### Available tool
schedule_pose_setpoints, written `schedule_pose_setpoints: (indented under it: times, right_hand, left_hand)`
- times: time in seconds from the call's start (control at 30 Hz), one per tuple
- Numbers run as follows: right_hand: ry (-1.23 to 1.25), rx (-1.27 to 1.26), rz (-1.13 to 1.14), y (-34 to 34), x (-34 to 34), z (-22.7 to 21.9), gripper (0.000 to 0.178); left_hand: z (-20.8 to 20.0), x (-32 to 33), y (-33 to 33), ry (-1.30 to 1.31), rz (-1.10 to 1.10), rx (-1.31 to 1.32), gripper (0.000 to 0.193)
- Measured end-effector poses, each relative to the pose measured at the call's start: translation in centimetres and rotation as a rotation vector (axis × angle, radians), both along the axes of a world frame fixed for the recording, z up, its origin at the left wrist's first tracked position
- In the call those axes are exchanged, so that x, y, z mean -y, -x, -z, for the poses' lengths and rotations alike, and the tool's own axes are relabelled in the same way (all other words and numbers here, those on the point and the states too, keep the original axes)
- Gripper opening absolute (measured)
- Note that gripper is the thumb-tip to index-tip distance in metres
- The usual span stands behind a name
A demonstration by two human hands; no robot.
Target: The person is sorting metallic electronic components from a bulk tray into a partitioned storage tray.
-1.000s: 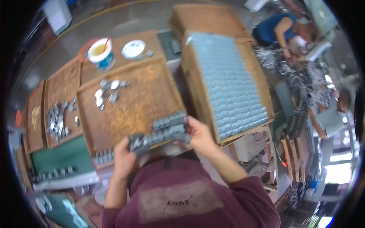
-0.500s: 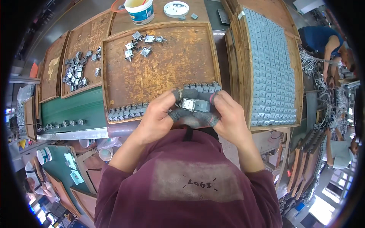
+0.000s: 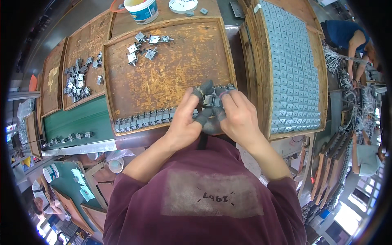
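Between my two hands, over the near edge of a wooden tray [image 3: 175, 77], is a small boxy metal part [image 3: 210, 100], silvery and partly hidden by fingers. Dark grey covers wrap the fingertips of both hands. My left hand [image 3: 184, 118] grips the part from the left with thumb and fingers. From the right, my right hand [image 3: 240, 116] pinches its other side. A row of similar metal parts [image 3: 147, 119] lines the tray's near edge, running behind my left hand. Several loose metal parts [image 3: 153, 39] lie at the tray's far left.
A second tray [image 3: 87, 38] at left holds a pile of metal parts [image 3: 77, 79]. To the right, a wooden tray [image 3: 323, 110] is filled with rows of grey pieces [image 3: 292, 69]. A white-and-blue bucket [image 3: 143, 12] and a white lid [image 3: 183, 5] stand beyond. Other people work at far right and lower left.
Both hands have moved slightly away from my body and closer together, carrying the metal part along. More of the near-edge row now shows beside my left hand. The whole view has shifted a little.
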State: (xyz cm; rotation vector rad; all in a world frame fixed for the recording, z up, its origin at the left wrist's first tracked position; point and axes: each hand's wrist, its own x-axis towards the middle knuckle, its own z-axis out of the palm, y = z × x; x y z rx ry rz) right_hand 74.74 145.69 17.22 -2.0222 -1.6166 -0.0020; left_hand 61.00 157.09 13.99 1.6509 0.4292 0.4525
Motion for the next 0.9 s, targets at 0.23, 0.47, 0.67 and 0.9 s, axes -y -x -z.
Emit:
schedule_pose_setpoints:
  times: [0.23, 0.47, 0.67, 0.9]
  right_hand:
    - [0.104, -0.31, 0.045, 0.6, -0.5, -2.1, 0.033]
    - [0.204, -0.686, -0.036, -1.4, 0.6, -0.7, 0.041]
    - [0.29, -0.562, 0.041, -2.4, 1.7, -2.2, 0.039]
    - [-0.052, -0.327, 0.746, -16.2, 7.8, -4.6, 0.028]
  left_hand:
    - [-0.1, -0.9, -0.8, -0.621, -0.099, 0.021, 0.063]
    - [-0.2, -0.5, -1.6, -0.522, 0.034, 0.247, 0.062]
    - [1.3, -0.8, -2.1, -0.634, 0.099, 0.302, 0.05]
    - [5.7, -6.0, -0.9, -0.328, -0.094, -0.216, 0.044]
